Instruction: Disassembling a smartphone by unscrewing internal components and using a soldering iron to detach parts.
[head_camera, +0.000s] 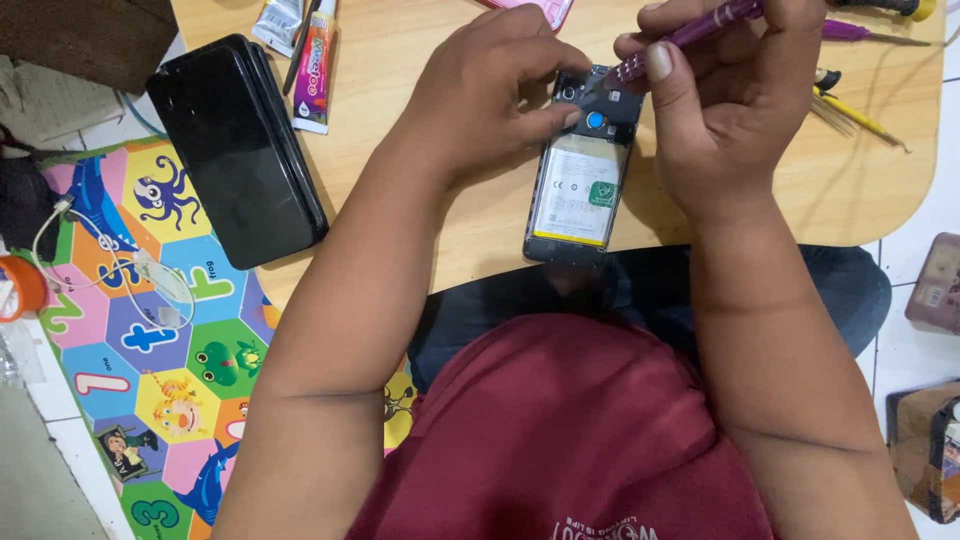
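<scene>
An opened smartphone (578, 190) lies back-up on the wooden table (420, 60), its white battery and dark circuit cover exposed. My left hand (490, 90) rests on the phone's upper left edge, thumb pressed beside a blue round part. My right hand (730, 100) holds a purple screwdriver (690, 35), its tip touching the top of the phone.
A black phone back cover (235, 150) lies at the table's left edge. Glue tubes (312, 65) sit at the top left, and more screwdrivers and yellow tools (860, 115) at the top right. A colourful play mat (150, 330) covers the floor on the left, boxes (930, 440) stand on the right.
</scene>
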